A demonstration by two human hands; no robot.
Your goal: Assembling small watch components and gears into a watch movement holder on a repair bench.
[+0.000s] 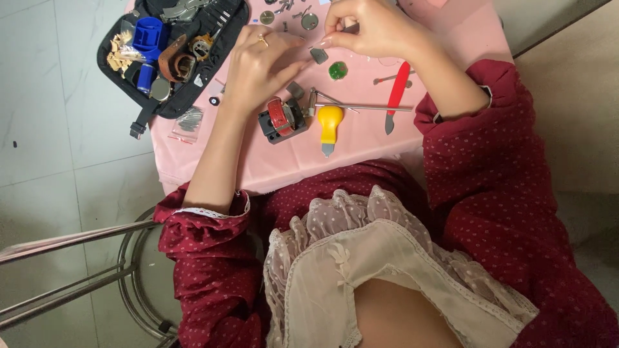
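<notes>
Clothing: nearest the lens, a cream lace-edged collar (361, 258) over a dark red dotted dress, its sleeves reaching both lower corners.
Floor: pale tiles at left; a metal stool frame (129, 270) is cut off by the lower left edge.
Table: pink cloth (296, 154) covers it; its far edge runs out of the picture at the top.
Tool case: black zip case (213, 61), open, holding blue and brown parts too jumbled to tell apart.
Left hand: left hand (261, 67), ring on one finger, rests fingers curled on the cloth just above the holder; whether it grips anything cannot be seen.
Right hand: right hand (374, 29) pinches fingertips together on something small and dark, mostly hidden by the fingers.
Holder: black block with a red watch strap (281, 117) clamped in it, just beside the yellow tool.
Small tools: yellow-handled tool (329, 125), red-handled blade (396, 93), thin metal rod (367, 107), green disc (338, 70), lying near one another.
</notes>
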